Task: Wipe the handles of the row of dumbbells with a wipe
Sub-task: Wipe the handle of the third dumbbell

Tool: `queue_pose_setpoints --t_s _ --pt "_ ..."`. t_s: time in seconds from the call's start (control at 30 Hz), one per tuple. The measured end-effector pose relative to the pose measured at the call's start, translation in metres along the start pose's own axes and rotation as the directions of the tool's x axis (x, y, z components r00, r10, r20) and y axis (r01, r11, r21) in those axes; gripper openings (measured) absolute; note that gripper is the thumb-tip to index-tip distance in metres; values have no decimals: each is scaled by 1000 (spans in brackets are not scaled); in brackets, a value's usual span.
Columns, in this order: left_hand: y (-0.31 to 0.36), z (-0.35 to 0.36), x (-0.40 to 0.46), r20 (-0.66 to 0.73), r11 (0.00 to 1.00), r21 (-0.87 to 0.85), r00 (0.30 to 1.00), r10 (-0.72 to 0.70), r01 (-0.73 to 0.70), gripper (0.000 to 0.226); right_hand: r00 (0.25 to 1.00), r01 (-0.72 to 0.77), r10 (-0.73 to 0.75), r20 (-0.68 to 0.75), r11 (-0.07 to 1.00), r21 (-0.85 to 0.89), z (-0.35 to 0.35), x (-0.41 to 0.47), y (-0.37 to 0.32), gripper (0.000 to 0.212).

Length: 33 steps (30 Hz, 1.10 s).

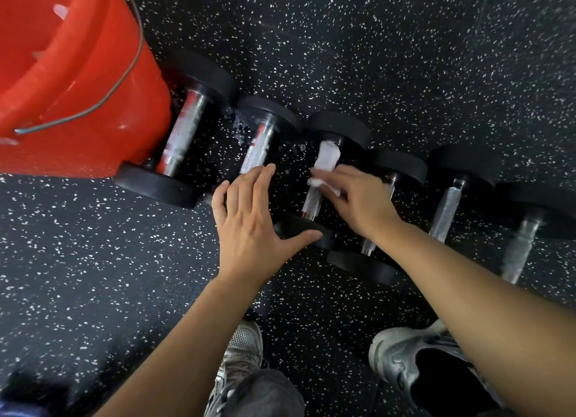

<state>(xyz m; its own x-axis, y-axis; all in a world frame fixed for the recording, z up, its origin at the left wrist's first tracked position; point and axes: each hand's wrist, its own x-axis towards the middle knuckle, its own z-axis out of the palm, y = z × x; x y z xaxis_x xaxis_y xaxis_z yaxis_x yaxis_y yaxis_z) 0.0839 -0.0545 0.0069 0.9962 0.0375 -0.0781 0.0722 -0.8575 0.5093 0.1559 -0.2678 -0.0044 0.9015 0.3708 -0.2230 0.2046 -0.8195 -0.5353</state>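
Note:
Several black dumbbells with chrome handles lie in a row on the speckled floor. My right hand [358,198] holds a white wipe [325,161] against the handle of the third dumbbell [338,126] from the left. My left hand [249,220] lies flat with straight fingers over the near end of the second dumbbell [261,142], its thumb against the third dumbbell's near head [299,226]. The first dumbbell [184,133] lies beside the bucket. More handles [447,212] lie to the right; part of the fourth is hidden under my right hand.
A large orange bucket [71,83] with a wire handle stands at the upper left, touching the first dumbbell. Water drops [240,126] lie on the floor between the first two dumbbells. My two grey shoes [402,348] stand just below the row.

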Motion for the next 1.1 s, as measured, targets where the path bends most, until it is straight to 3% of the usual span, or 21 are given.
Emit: queue_pose_setpoints --t_s 0.1,0.17,0.23,0.37,0.47,0.6,0.7,0.8,1.1 --pt "1 0 0 0 1000 -2 1000 5 -5 120 971 121 -127 200 992 40 -2 -16 2 38" --pt "1 1 0 -2 1000 -1 1000 6 -6 120 957 156 -161 242 987 42 -6 -16 4 37" --pt "2 1 0 -3 1000 2 1000 5 -5 120 981 122 -128 148 991 51 -12 -9 3 38" --pt "1 0 0 -6 1000 0 1000 5 -5 120 994 -77 82 -78 994 76 -14 9 7 39" --pt "0 0 0 0 1000 1 1000 3 -3 120 995 -95 97 -21 992 87 -6 6 9 37" --pt "0 1 0 -4 1000 7 1000 0 0 121 994 0 -13 105 993 120 -2 -7 6 35" --pt "1 2 -1 -12 1000 -3 1000 8 -8 120 992 -35 6 128 975 220 -5 -18 -1 32" --pt "1 2 -1 -13 1000 2 1000 6 -6 121 996 -77 60 66 947 311 -7 -24 -5 30" --pt "1 0 0 -4 1000 7 1000 6 -6 120 963 -178 191 -193 981 84 -2 -3 -7 44"
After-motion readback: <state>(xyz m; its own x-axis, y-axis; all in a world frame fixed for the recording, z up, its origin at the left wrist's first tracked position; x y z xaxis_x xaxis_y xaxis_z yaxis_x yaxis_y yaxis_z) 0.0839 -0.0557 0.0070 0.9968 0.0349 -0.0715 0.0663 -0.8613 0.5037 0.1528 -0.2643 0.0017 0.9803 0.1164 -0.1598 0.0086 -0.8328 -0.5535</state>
